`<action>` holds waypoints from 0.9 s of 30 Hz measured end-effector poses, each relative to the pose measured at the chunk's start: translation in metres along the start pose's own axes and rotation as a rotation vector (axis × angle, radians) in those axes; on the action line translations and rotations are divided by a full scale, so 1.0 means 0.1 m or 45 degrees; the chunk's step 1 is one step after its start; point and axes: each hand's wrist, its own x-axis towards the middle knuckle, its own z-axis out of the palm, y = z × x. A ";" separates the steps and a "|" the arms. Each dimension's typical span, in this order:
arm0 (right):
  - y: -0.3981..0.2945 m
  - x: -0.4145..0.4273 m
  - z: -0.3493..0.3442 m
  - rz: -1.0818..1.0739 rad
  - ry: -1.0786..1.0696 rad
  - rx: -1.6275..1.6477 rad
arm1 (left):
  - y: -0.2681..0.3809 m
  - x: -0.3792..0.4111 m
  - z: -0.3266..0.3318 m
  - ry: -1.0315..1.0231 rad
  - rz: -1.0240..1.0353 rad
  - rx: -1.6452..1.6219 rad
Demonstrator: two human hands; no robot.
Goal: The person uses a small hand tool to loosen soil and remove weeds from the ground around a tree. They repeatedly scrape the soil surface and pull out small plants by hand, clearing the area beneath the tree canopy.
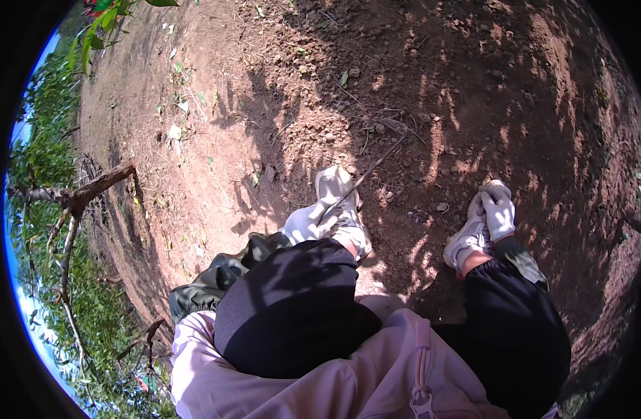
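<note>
My left hand point(303, 224), in a white glove, is closed around the near end of a thin dark rod-like hand tool point(379, 161). The rod slants forward across my left shoe point(332, 184). At its far end a flat, curved head point(395, 124), perhaps a small blade, lies against the brown soil. My right hand point(499, 213), also gloved in white, hangs over the outer side of my right shoe point(468, 238). Its fingers are bent down near the toe. Whether they grip anything cannot be made out.
Dry loose soil point(320, 110) with clods, twigs and fallen leaves spreads before me. To the left stands a cut, bare branch point(103, 186) among green shrubs point(43, 120). Leaves point(108, 23) hang into view at the upper left. My bent knees point(294, 309) flank the near ground.
</note>
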 end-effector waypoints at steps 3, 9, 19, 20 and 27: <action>0.02 0.01 0.01 -0.024 -0.006 0.014 | -0.14 0.15 -0.06 -0.098 0.179 0.311; 0.05 0.02 -0.02 -0.035 -0.011 0.011 | 0.22 0.61 -0.34 0.574 0.350 0.654; -0.02 0.00 0.00 0.011 0.004 -0.066 | 0.14 1.71 -0.56 0.690 0.343 0.953; -0.04 0.00 0.00 0.038 -0.003 -0.064 | 0.10 1.73 -0.60 0.802 0.332 0.818; -0.01 0.04 0.06 0.010 -0.072 0.024 | -0.76 1.73 -1.44 0.749 -0.057 0.747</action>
